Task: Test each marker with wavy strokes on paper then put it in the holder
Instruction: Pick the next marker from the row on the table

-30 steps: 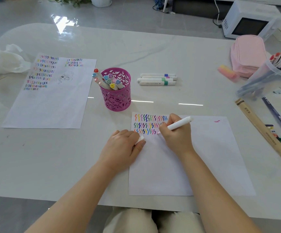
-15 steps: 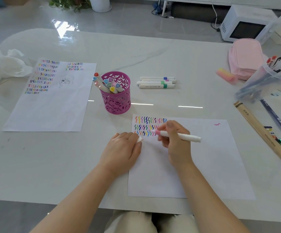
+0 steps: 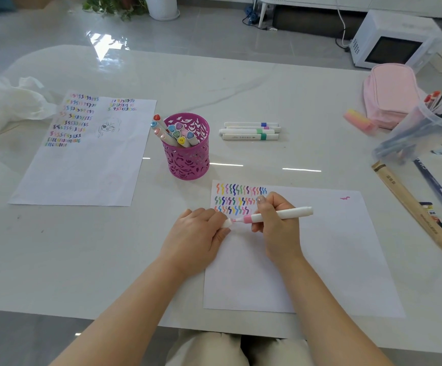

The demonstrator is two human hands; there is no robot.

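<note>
My right hand (image 3: 278,228) grips a white marker with a pink band (image 3: 283,213), held level over the test paper (image 3: 320,260). Its pink tip points left at the white cap (image 3: 226,223), which my left hand (image 3: 196,239) holds by the paper's left edge. Tip and cap almost touch. Three rows of coloured wavy strokes (image 3: 238,198) fill the paper's top left corner. Beyond the paper stands the magenta cut-out holder (image 3: 188,157) with several markers in it. Several more white markers (image 3: 250,131) lie side by side to the right of the holder.
A second sheet with strokes and a small sketch (image 3: 82,151) lies at the left, beside crumpled white tissue (image 3: 11,101). At the right are a pink pencil case (image 3: 391,93), a clear tub of pens (image 3: 426,128), a pink eraser (image 3: 358,118) and a long wooden box (image 3: 415,215).
My right hand lifted the marker off the strokes, turned it level and brought its tip left to the cap in my left hand.
</note>
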